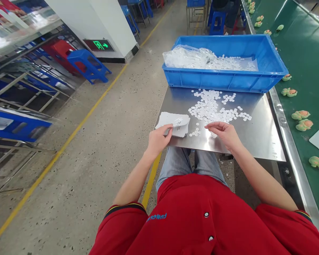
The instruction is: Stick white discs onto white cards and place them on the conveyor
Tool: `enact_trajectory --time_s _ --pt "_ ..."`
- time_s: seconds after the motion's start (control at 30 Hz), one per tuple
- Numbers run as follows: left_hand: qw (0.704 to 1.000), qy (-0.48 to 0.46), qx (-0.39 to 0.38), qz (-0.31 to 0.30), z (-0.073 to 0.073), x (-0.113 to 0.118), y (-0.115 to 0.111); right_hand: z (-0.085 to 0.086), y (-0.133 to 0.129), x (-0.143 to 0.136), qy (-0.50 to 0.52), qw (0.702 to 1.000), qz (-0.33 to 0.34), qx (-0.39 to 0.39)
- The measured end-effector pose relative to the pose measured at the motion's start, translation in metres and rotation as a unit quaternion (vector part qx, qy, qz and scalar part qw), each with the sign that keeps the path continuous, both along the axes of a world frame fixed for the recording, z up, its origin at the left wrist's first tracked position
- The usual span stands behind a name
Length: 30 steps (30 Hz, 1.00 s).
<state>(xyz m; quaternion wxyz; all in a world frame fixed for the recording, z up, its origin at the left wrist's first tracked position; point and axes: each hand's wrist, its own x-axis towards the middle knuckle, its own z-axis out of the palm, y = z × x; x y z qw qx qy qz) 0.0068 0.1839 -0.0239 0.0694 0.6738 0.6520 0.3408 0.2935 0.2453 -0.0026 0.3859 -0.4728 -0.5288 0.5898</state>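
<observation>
My left hand (161, 140) is closed at the near left edge of a stack of white cards (172, 120), thumb and fingers pinching it. The top card looks slightly bent, with a small dark print near its right side. My right hand (224, 134) hovers above the metal tabletop, its thumb and fingertips pressed together. Whatever is in that pinch is too small to make out. Just beyond it spreads a loose pile of small white discs (208, 106), and several stray discs (195, 132) lie between the cards and my right hand.
At the table's far end stands a blue bin (225, 79) with a clear plastic bag (186, 56) and more discs. Along the right runs a green conveyor belt (295, 46) carrying small green-and-orange figures (304, 124). A blue stool (89, 63) stands by the pillar on the left.
</observation>
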Motion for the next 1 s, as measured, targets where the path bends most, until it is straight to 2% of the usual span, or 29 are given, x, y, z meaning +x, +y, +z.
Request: enact_trajectory --time_s 0.2,0.3,0.43,0.53,0.63,0.73,0.83,1.0 --pt "0.997 -0.064 0.021 0.031 0.011 -0.001 0.012 0.003 0.007 -0.016 0.017 1.000 -0.008 0.025" --pt "0.992 -0.110 0.046 0.034 0.016 -0.001 0.018 0.014 0.009 -0.027 0.032 0.998 -0.017 0.045" --pt "0.972 -0.217 0.081 0.045 0.026 0.009 0.015 0.038 0.004 -0.040 -0.006 0.989 -0.046 0.143" --pt "0.960 -0.265 0.078 0.049 0.033 0.020 0.010 0.050 -0.001 -0.048 -0.072 0.966 -0.078 0.237" --pt "0.955 -0.286 0.061 0.047 0.036 0.027 0.006 0.050 -0.002 -0.053 -0.109 0.947 -0.079 0.293" --pt "0.953 -0.298 0.052 0.033 0.035 0.031 0.005 0.043 0.001 -0.054 -0.148 0.935 -0.043 0.320" --pt "0.950 -0.308 0.048 0.024 0.032 0.032 0.005 0.039 0.005 -0.051 -0.172 0.928 0.007 0.329" --pt "0.948 -0.315 0.046 0.017 0.029 0.038 0.011 0.040 0.004 -0.046 -0.167 0.934 -0.001 0.315"
